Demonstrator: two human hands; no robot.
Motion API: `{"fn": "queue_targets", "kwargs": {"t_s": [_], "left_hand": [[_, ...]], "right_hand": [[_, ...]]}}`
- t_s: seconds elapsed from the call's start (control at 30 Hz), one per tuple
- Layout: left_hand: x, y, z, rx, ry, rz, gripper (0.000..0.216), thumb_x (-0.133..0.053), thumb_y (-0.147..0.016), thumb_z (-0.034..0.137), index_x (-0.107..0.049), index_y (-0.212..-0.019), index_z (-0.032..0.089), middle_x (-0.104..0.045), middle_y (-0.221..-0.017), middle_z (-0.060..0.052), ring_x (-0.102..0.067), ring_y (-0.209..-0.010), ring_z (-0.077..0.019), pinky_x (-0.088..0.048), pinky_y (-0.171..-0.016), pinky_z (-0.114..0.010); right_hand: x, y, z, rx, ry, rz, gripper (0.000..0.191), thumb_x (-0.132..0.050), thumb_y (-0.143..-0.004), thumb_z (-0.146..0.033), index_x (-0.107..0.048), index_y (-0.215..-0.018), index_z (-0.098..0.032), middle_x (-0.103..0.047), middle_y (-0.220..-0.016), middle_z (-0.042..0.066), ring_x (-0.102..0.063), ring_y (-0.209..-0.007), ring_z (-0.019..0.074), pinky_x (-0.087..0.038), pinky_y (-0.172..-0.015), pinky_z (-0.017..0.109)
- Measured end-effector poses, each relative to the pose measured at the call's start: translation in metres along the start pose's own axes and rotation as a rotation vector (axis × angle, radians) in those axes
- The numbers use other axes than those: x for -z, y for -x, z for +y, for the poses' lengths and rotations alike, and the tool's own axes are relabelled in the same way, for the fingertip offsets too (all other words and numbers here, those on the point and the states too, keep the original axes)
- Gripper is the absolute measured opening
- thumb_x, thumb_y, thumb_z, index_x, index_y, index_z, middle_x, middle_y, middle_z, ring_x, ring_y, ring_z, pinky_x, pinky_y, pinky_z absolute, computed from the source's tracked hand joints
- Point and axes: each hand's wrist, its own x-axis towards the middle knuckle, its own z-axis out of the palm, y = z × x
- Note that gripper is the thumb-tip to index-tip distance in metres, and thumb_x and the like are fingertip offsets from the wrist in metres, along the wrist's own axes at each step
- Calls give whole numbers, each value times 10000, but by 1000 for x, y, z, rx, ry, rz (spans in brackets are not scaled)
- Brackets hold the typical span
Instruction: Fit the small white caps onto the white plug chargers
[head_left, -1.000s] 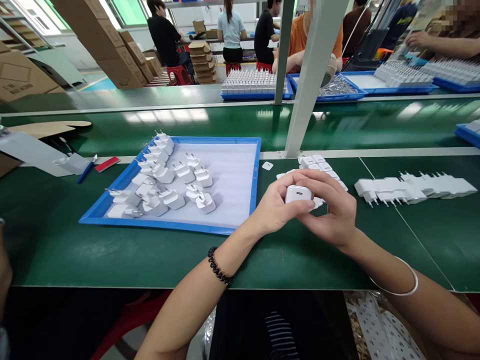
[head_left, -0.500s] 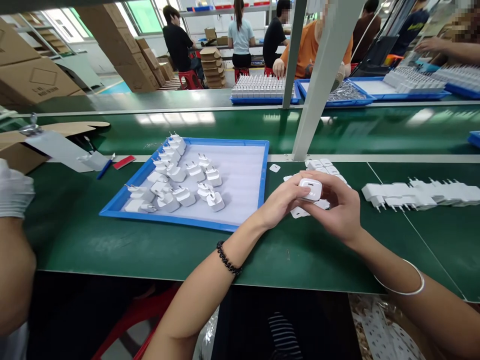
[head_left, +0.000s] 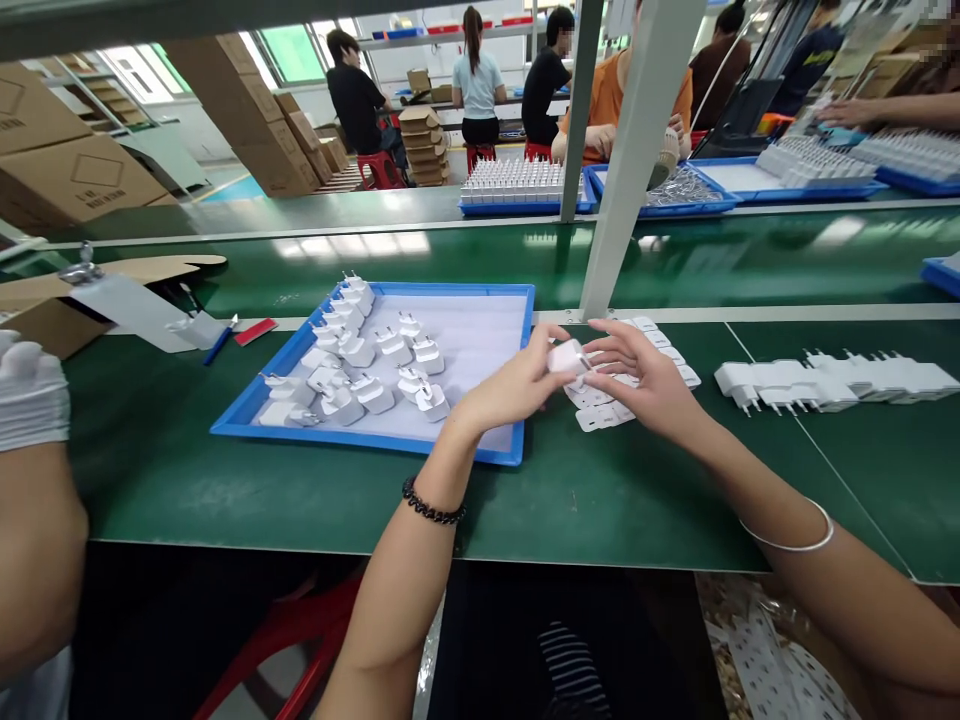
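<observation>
My left hand (head_left: 510, 385) pinches a small white charger plug (head_left: 568, 357) by its left side, above the right edge of the blue tray (head_left: 390, 442). My right hand (head_left: 637, 375) is beside the plug with its fingers spread and fingertips near the plug's right side. Under my right hand lies a sheet of small white stickers (head_left: 607, 415) on the green table. Several white plugs (head_left: 360, 365) lie in rows on the tray's left half.
A row of white plugs (head_left: 832, 380) lies on the table to the right. A white post (head_left: 626, 170) stands behind my hands. A co-worker's gloved hand (head_left: 30, 390) is at the far left. More blue trays (head_left: 517, 185) and seated people are across the belt.
My hands moved left and away from me with the plug, toward the tray's right edge. My right hand's fingers opened off the plug; the left hand now carries it.
</observation>
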Motion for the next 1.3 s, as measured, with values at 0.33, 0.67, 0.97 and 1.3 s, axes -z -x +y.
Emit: {"fn": "queue_targets", "kwargs": {"t_s": [0.33, 0.67, 0.97, 1.3], "left_hand": [[53, 20, -12, 476, -1080, 381, 360, -586, -810, 249, -697, -1138, 151, -699, -1097, -154, -642, -1036, -321, -459, -892, -404], [35, 16, -27, 503, -1240, 370, 349, -570, -845, 278, -691, -1136, 128, -610, -1206, -217, -508, -1180, -412, -370, -946, -483], [-42, -9, -6, 121, -1070, 233, 324, -484, -944, 280, -600, -1210, 136, -621, -1199, -157, -532, -1131, -334, -402, -924, -444], [-74, -12, -14, 116, -983, 13, 385, -500, -947, 295, -554, -1273, 97, -610, -1238, -152, -568, -1116, -311, -446, -936, -431]], "right_hand": [[2, -6, 34, 62, 661, -115, 278, -570, -920, -308, -708, -1113, -162, -728, -1123, 147, -630, -1076, 332, -504, -934, 522], [-23, -3, 43, 79, 696, -260, 271, -511, -972, -263, -743, -1080, -174, -706, -1099, 141, -639, -1019, 303, -524, -886, 446], [-12, -14, 41, 15, 652, -246, 321, -425, -1010, -253, -731, -982, -162, -745, -1038, 125, -677, -987, 262, -514, -861, 393], [9, -18, 16, -111, 724, -253, 157, -656, -876, -335, -755, -942, -232, -757, -1077, 35, -662, -1054, 220, -486, -919, 303]]}}
